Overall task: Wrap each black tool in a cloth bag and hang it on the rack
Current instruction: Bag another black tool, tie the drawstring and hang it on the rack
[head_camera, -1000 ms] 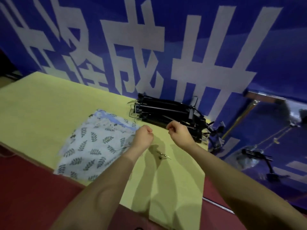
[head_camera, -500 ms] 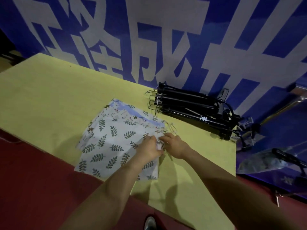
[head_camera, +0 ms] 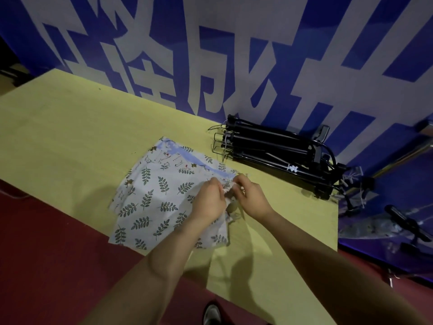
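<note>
Head view: both hands pinch a cloth bag's edge on the yellow table (head_camera: pixel 70 127).
Left hand (head_camera: pixel 207 202) and right hand (head_camera: pixel 251 199) grip what seems the drawstring mouth of the cloth bags (head_camera: pixel 161 193); black tools (head_camera: pixel 276 151) lie stacked just beyond.

Bag mouth (head_camera: pixel 230 191) hidden between both hands (head_camera: pixel 230 198); shoe (head_camera: pixel 211 314) cut off at bottom edge.

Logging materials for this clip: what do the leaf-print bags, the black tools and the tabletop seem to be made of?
Leaf-print bags: thin woven cloth, matte; they crease and bunch where both hands pinch them.
Black tools: probably painted metal or plastic bars, slightly glossy, with thin wire hooks.
Tabletop: flat, matte yellow-green, perhaps laminate or board; unclear.
</note>
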